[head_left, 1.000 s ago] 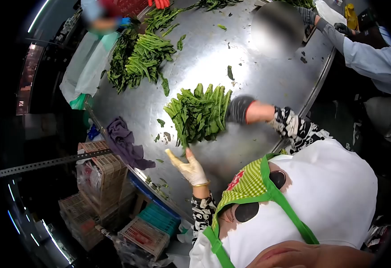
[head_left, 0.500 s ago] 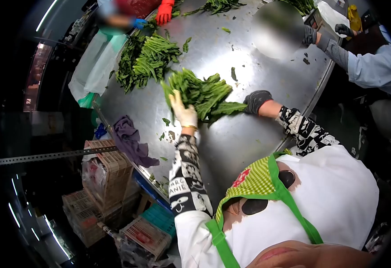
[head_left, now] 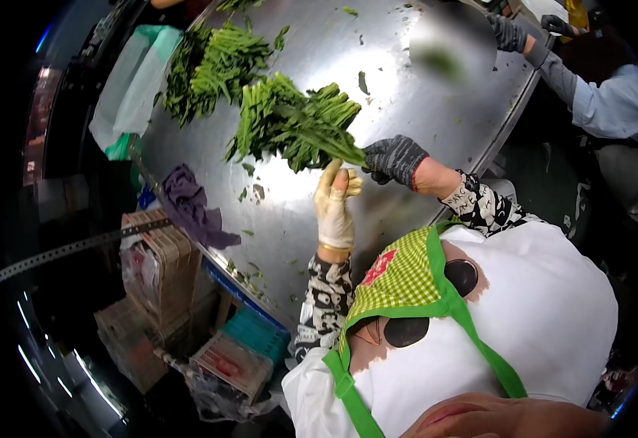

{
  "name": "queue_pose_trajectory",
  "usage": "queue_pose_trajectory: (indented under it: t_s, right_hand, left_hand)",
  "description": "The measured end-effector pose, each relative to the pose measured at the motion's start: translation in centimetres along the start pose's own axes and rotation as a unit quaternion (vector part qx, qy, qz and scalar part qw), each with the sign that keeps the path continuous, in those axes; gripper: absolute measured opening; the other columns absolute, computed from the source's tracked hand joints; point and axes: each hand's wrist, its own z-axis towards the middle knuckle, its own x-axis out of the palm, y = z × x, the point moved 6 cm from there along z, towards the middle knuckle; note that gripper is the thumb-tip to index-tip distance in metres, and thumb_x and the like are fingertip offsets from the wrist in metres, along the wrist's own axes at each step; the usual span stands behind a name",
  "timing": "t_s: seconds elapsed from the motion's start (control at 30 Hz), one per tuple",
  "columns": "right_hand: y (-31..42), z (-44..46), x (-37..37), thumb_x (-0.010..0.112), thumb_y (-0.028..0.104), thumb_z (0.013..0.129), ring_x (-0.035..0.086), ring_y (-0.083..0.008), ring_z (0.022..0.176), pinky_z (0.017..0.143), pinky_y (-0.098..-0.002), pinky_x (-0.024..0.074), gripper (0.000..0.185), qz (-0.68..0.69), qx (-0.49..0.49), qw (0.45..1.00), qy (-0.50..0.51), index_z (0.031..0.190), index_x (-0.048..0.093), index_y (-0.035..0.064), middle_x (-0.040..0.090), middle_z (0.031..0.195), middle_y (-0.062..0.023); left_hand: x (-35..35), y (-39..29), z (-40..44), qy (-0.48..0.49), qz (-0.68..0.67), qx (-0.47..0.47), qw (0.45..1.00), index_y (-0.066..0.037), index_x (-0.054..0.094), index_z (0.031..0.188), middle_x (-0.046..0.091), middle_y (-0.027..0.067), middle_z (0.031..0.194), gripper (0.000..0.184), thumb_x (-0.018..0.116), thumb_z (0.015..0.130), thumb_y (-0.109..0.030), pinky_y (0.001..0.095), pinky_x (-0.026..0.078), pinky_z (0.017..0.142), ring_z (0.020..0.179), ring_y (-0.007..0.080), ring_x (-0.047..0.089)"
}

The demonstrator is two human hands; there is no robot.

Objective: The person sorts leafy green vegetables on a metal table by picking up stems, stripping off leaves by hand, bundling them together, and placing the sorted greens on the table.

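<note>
**Leafy Greens Fan Out on Metal Worktop**

The loose bunch lies in front of the person, near a second pile of greens. The right hand, in a grey knit glove, has its fingers closed at one end of a leafy stalk. The left hand, in a cream glove, curls its fingers just beside that end; whether it grips cannot be told. The greens look light and supple, the leaves liable to bruise or tear, and perhaps slippery if wet. The firmer, paler stems, gathered together, would likely give the surest hold.
</note>
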Motion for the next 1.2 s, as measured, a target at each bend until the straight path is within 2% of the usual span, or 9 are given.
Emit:
queue_pose_trajectory:
  t_s: [0.37,0.43,0.5,0.63,0.83,0.93,1.0,1.1,1.2]
  right_hand:
    - [-2.0,0.9,1.7,0.057,0.016,0.09,0.061,-0.0154,0.062,0.057,-0.0274,0.0501,0.023,-0.111,0.027,0.993,0.024,0.104,0.067,0.0008,0.068,0.082,-0.0109]
    - [-2.1,1.5,2.8,0.058,0.013,0.087,0.062,-0.0142,0.064,0.058,-0.0269,0.0499,0.023,-0.403,-0.163,0.894,0.108,0.104,0.068,0.0015,0.068,0.083,-0.0104]
    - [-0.9,1.0,3.8,0.062,0.024,0.083,0.065,-0.0185,0.071,0.063,-0.0305,0.0511,0.023,-0.428,-0.006,0.898,0.106,0.097,0.072,0.01,0.069,0.082,-0.01]
    - [1.3,-1.2,4.5,0.064,0.05,0.077,0.066,-0.0297,0.076,0.067,-0.042,0.051,0.04,-0.548,-0.188,0.814,-0.053,0.089,0.072,0.013,0.068,0.082,-0.0137]
    - [-0.9,-1.7,6.0,0.055,0.025,0.083,0.055,-0.0256,0.054,0.046,-0.0388,0.0411,0.016,-0.689,-0.372,0.622,0.011,0.078,0.061,0.0114,0.05,0.062,-0.0065]
    - [-3.1,0.4,5.3,0.057,0.018,0.084,0.055,-0.0222,0.052,0.047,-0.0336,0.0421,0.014,-0.552,-0.256,0.791,0.067,0.076,0.065,0.0095,0.059,0.064,-0.0097]
    - [-4.5,1.0,4.6,0.058,0.014,0.084,0.057,-0.0141,0.055,0.051,-0.0303,0.0448,0.016,-0.24,0.037,0.969,0.039,0.077,0.068,0.004,0.064,0.065,-0.0091]
    - [-6.2,0.9,4.4,0.06,0.012,0.083,0.056,-0.0081,0.057,0.053,-0.0285,0.0461,0.014,0.041,0.061,0.997,0.04,0.08,0.068,0.0011,0.063,0.064,-0.0064]
    - [-6.9,3.9,3.9,0.057,0.013,0.082,0.062,-0.0179,0.06,0.055,-0.033,0.0487,0.015,-0.483,-0.198,0.847,0.102,0.082,0.069,0.0039,0.065,0.069,-0.0079]
  left_hand:
    - [-2.0,2.3,-0.1,0.01,-0.219,-0.069,0.973,0.003,0.053,0.123,0.062,0.0058,0.098,0.045,0.06,0.093,-0.029,0.0243,0.045,0.065,0.078,0.0124,0.056]
    - [-1.8,1.9,-0.5,0.01,-0.175,-0.063,0.983,0.003,0.055,0.122,0.063,0.0053,0.098,0.044,0.06,0.093,-0.029,0.0241,0.044,0.066,0.078,0.012,0.055]
    - [-2.0,2.1,-0.8,-0.017,-0.133,-0.039,0.99,0.002,0.06,0.117,0.063,0.0024,0.096,0.04,0.06,0.092,-0.03,0.0239,0.043,0.066,0.078,0.0106,0.055]
    - [-3.3,2.3,-1.0,-0.055,-0.01,-0.025,0.998,0.0,0.062,0.115,0.064,0.0025,0.094,0.039,0.064,0.09,-0.03,0.0232,0.041,0.064,0.075,0.0093,0.055]
    - [-3.3,3.9,-1.6,-0.055,-0.155,-0.082,0.983,-0.007,0.059,0.105,0.059,-0.0018,0.085,0.029,0.073,0.084,-0.019,0.0208,0.043,0.054,0.069,0.0073,0.052]
    - [-3.1,2.9,-1.9,-0.103,-0.095,-0.018,0.99,-0.007,0.057,0.101,0.058,-0.0023,0.084,0.028,0.075,0.082,-0.018,0.0199,0.04,0.055,0.067,0.0059,0.05]
    - [-2.6,1.8,-2.4,-0.146,-0.034,0.043,0.988,-0.008,0.058,0.096,0.059,-0.0018,0.082,0.024,0.075,0.082,-0.019,0.0213,0.039,0.056,0.063,0.0083,0.05]
    - [-2.8,1.3,-3.4,-0.17,0.121,0.096,0.973,-0.004,0.057,0.096,0.059,-0.0002,0.082,0.024,0.073,0.083,-0.017,0.0222,0.042,0.057,0.065,0.0106,0.053]
    - [-1.7,0.6,-4.9,-0.11,0.07,0.161,0.978,0.0,0.057,0.1,0.06,0.0072,0.092,0.02,0.063,0.084,-0.011,0.0266,0.048,0.064,0.074,0.0148,0.057]
